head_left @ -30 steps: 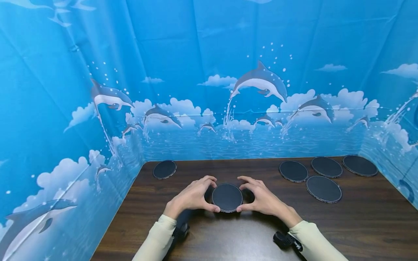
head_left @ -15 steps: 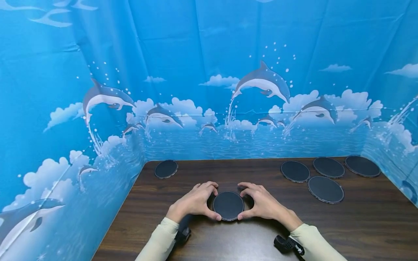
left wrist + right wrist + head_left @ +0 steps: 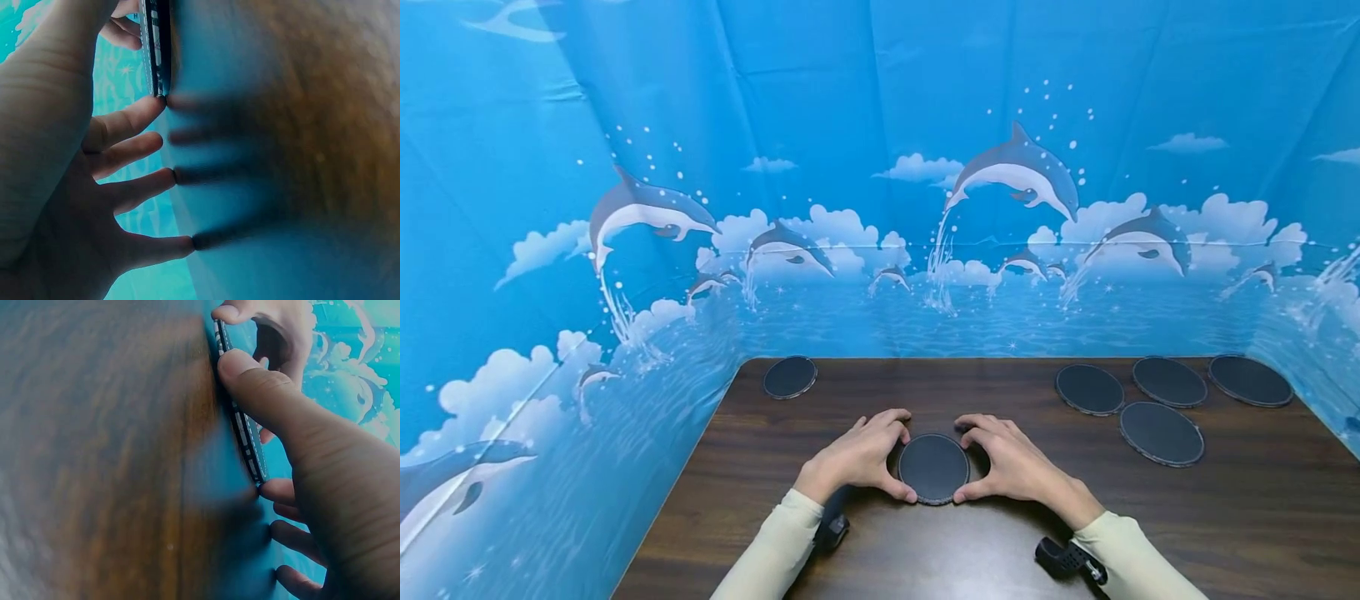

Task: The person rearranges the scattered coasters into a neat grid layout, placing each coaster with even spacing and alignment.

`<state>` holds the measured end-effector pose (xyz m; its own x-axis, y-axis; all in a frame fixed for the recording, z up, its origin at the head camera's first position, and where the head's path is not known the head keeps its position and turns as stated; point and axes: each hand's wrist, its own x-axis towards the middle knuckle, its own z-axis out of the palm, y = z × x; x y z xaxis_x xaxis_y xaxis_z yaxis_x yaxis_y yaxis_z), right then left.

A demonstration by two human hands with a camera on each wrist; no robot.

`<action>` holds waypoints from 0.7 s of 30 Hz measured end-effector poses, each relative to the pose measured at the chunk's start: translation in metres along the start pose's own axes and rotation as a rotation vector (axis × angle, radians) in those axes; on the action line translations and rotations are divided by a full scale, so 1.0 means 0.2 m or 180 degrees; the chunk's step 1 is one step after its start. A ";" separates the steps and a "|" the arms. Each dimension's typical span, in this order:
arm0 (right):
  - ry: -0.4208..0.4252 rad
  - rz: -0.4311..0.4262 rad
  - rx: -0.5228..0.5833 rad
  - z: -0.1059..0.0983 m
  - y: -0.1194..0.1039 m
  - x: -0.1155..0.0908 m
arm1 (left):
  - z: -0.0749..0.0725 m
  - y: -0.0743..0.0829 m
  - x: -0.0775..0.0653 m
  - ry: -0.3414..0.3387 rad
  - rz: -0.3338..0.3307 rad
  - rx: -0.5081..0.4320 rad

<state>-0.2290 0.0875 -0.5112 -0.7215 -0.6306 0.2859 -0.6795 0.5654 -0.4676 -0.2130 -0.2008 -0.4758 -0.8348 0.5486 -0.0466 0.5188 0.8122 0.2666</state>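
Observation:
A round black coaster [image 3: 934, 468] with a pale stitched rim lies flat on the brown table, between both hands. From the left my left hand [image 3: 867, 454] holds its edge, thumb at the near side and index finger farther back; the other fingers spread onto the table. My right hand [image 3: 1011, 460] grips the opposite edge the same way. In the left wrist view the index fingertip meets the coaster's rim [image 3: 153, 50]. The right wrist view has the thumb against the coaster's patterned side [image 3: 242, 431], with the index fingertip at its other end.
Along the back right of the table [image 3: 1262, 517] lie several more black coasters [image 3: 1162, 433]. One more coaster [image 3: 791, 377] sits near the back left corner. A blue dolphin-print curtain [image 3: 865, 167] stands behind and at the sides.
Both hands have drawn the coaster a short way across the table toward the person, keeping it between them. The head view has tilted slightly. The other coasters stay put.

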 end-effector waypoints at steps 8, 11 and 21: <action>-0.0050 -0.0077 -0.0139 0.01 0.00 0.01 | -0.01 0.00 0.01 -0.0064 -0.0018 0.0112; -0.0070 -0.0082 -0.0183 0.01 0.00 0.01 | -0.02 0.00 0.01 -0.0061 0.0025 0.0135; -0.0126 -0.0137 -0.0259 -0.03 0.02 0.02 | -0.03 0.01 0.05 -0.0134 0.0014 0.0231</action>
<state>-0.2348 0.0903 -0.5066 -0.6867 -0.6749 0.2702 -0.7195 0.5775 -0.3858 -0.2215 -0.1945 -0.4698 -0.8249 0.5587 -0.0864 0.5357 0.8213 0.1963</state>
